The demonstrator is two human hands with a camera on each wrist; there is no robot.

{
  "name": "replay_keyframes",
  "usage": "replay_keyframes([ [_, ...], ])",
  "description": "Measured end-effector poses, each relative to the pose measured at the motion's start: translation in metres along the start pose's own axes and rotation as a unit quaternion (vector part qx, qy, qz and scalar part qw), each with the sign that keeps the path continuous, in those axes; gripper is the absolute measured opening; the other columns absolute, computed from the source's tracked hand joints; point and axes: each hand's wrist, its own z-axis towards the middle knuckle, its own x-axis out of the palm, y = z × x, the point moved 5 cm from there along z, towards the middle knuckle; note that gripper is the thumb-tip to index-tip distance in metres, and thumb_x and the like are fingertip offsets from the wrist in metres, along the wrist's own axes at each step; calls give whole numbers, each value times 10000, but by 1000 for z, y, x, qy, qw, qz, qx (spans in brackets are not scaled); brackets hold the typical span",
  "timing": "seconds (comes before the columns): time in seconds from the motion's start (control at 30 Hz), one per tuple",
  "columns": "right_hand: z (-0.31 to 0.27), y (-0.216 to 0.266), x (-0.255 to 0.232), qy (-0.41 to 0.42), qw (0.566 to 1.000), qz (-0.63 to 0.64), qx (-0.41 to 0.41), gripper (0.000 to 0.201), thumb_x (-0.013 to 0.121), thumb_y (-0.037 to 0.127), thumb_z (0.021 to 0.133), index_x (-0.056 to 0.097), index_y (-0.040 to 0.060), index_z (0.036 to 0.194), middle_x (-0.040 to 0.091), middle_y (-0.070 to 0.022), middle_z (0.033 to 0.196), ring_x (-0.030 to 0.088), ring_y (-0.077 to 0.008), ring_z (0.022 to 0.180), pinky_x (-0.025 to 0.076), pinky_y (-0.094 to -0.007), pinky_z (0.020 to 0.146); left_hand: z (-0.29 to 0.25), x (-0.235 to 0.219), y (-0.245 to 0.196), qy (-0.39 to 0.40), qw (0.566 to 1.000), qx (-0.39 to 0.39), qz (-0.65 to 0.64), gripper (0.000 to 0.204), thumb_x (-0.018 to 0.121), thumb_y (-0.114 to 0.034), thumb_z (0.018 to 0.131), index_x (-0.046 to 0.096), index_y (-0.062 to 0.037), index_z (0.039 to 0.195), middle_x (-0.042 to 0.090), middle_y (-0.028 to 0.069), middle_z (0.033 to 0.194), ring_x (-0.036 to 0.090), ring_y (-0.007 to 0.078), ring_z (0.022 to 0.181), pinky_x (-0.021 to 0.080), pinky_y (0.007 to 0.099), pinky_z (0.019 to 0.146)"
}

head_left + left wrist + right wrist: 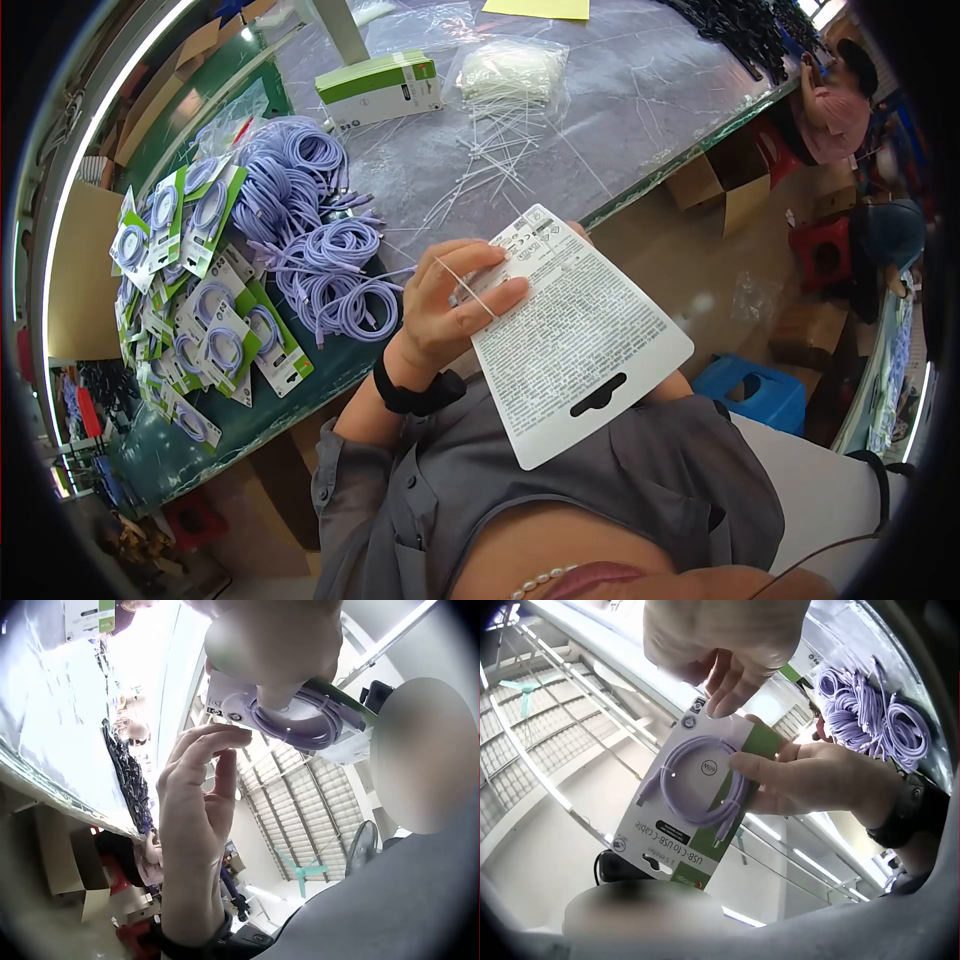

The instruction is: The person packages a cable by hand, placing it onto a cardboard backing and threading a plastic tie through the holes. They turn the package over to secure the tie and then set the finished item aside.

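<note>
A USB-C cable card (585,340) is held up before the chest, its printed back toward the head view. My left hand (440,300) grips its edge, fingers on the back; the right wrist view shows the left thumb (761,771) on the coiled lilac cable (676,780) at the front. A thin white cable tie (466,288) crosses the left fingers. My right hand (199,787), mostly behind the card in the head view, has bent fingers right at the card's printed end, thumb apart from them. Nothing shows between its fingers in the left wrist view.
Carded cables (205,300) lie piled at left beside loose lilac coils (310,230). Loose ties (490,160) spill near a clear bag (515,75). A stack of green-white cards (380,90) stands by a post. Black cables (735,35) lie far right. A blue stool (750,392) stands at right.
</note>
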Motion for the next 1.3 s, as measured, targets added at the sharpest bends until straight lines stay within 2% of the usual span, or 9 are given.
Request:
replay_keyframes([
  [0.17,-10,0,-9,-71,992,-64,-78,96,488,165,965,479,72,944,577,-89,941,601,-142,804,517,-276,693,-14,13,15,-99,964,-106,-223,405,712,-41,715,577,-33,1097,611,160,1018,609,304,905,505,349,791],
  [0.23,-1,8,20,-27,995,-19,-96,83,514,115,950,478,50,985,568,-92,927,577,-150,727,495,-287,734,-29,11,20,2,968,-230,-103,328,644,2,805,545,21,1117,616,176,1049,615,289,938,510,373,816],
  [0.33,4,19,32,-51,969,-200,-134,101,546,54,923,486,36,1001,577,-81,887,583,-141,705,505,-273,693,-27,21,25,-80,871,-368,-315,268,537,18,896,485,62,1155,617,153,1085,613,246,990,523,386,849],
  [0.43,9,30,48,-112,871,-444,-176,121,592,1,874,535,16,980,584,-76,836,595,-138,693,509,-257,632,-26,22,32,-124,817,-417,-378,254,520,11,916,470,55,1161,614,130,1094,611,219,1007,531,363,860],
  [0.5,12,37,69,-50,648,-692,-316,180,642,-33,800,595,1,969,583,-83,809,608,-162,682,503,-256,586,-32,25,38,-197,747,-449,-449,259,530,13,912,473,40,1163,606,136,1109,610,213,1002,537,366,848],
  [0.53,14,39,71,-50,648,-692,-314,180,642,-33,800,595,1,969,583,-83,809,608,-162,682,503,-256,586,-34,25,41,-198,746,-451,-448,259,530,13,912,473,40,1163,606,136,1109,610,213,1002,537,366,848],
  [0.6,18,37,78,-23,551,-780,-297,241,639,-62,736,623,-4,970,563,-92,793,588,-205,667,499,-288,577,-40,24,49,-196,771,-441,-415,261,538,10,911,481,26,1165,600,131,1116,607,205,1003,530,348,850],
  [1.03,28,28,81,26,505,-829,-238,296,605,-37,680,591,-36,976,511,-103,800,559,-246,737,489,-328,641,-58,21,59,-145,896,-380,-179,258,630,48,837,552,31,1082,593,113,1056,583,176,932,466,272,782],
  [1.3,25,26,86,55,495,-832,-243,283,608,-29,686,585,-19,967,517,-115,822,566,-283,763,496,-358,669,-19,8,31,-71,980,-184,-12,444,617,77,754,589,-53,1177,560,129,990,574,277,945,494,377,847],
])
